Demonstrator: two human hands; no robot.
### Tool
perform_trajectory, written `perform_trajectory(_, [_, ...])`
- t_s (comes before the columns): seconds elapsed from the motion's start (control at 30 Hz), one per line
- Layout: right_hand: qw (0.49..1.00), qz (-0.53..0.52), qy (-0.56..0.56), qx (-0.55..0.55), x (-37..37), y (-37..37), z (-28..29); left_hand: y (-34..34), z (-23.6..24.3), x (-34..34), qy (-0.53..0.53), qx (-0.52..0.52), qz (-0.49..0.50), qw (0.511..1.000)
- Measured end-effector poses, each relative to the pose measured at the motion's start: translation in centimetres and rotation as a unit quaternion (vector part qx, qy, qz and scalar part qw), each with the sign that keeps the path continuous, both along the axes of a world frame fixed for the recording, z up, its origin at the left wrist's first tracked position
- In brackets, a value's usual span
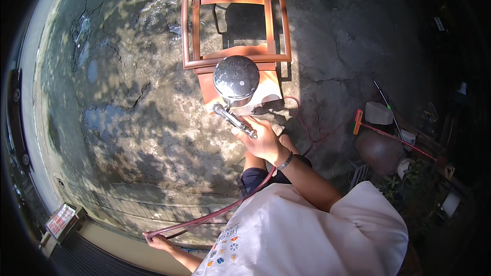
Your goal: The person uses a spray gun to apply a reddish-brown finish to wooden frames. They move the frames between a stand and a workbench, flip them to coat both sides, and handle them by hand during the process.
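In my right hand (264, 139) is a spray gun (232, 120) with a round, shiny dark cup (236, 77) on top. My fingers wrap round its grip, and their tips are partly hidden. A dark red hose (225, 208) runs from below that hand across my body to the lower left. There my left hand (159, 242), held out to the side, is closed round a loop of it. Just beyond the cup lies a reddish-brown rectangular frame (185, 30), resting on an orange-brown support (209, 88). The cup overlaps the frame's near edge in this view.
More hose (306, 122) trails on the cracked concrete floor (153, 148) at right. Farther right are a pale block (378, 113), an orange-headed tool with a red handle (358, 122), a rounded brown object (377, 151) and plants (391, 184). A sign (61, 220) stands at lower left.
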State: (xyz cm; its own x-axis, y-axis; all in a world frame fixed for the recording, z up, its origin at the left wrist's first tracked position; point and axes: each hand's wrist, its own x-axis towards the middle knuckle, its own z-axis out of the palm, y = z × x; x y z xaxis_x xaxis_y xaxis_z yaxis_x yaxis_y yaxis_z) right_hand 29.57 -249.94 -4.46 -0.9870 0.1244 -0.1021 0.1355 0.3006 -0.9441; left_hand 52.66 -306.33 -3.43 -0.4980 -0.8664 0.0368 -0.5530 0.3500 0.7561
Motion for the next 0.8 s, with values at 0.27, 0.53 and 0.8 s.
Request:
perform_trajectory(0.27, [0.972, -0.186, 0.132, -0.049, 6.5, -1.3, 0.7, 5.9, 1.5, -12.4, 0.090, 0.085, -0.219, 0.968])
perform_trajectory(0.53, [0.889, -0.448, 0.013, 0.095, 19.8, 11.1, -6.5, 15.9, -4.4, -8.3, -0.254, 0.057, -0.643, 0.720])
perform_trajectory(0.8, [0.749, -0.635, -0.019, 0.188, 23.1, 15.1, -8.7, 14.3, -8.2, -7.2, -0.342, 0.134, -0.703, 0.608])
